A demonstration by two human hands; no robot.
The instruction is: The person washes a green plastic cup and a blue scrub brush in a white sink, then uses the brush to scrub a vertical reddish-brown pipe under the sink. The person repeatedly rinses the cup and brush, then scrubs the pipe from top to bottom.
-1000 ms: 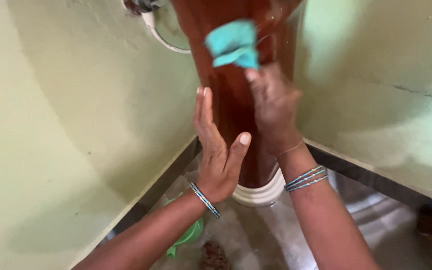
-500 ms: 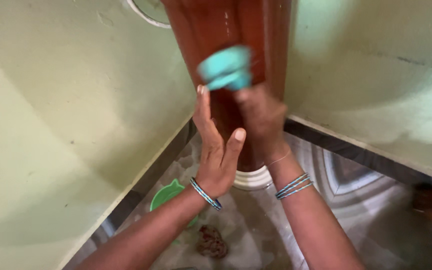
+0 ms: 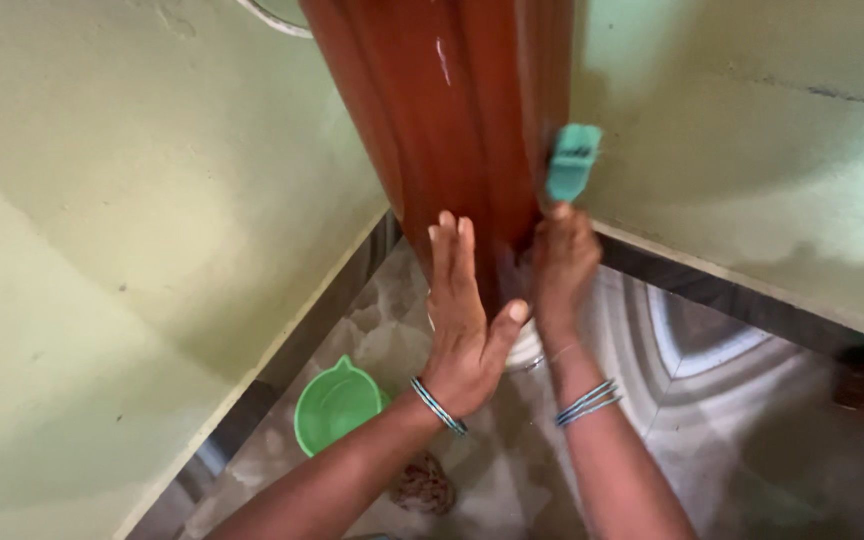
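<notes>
Left hand (image 3: 462, 330) flat and open against the reddish-brown wooden post (image 3: 442, 120), fingers spread upward, grip holding nothing. Right hand (image 3: 562, 265) just beside it at 3 o'clock, grip closed around a teal brush (image 3: 572, 160) pressed to the post's right edge; brush blurred. Bangles on both wrists. Pale green walls either side. Down on the floor (image 3: 712, 420), at 8 o'clock from the left hand, a green bowl (image 3: 337, 405); a brownish scrubber (image 3: 422, 485) near it.
</notes>
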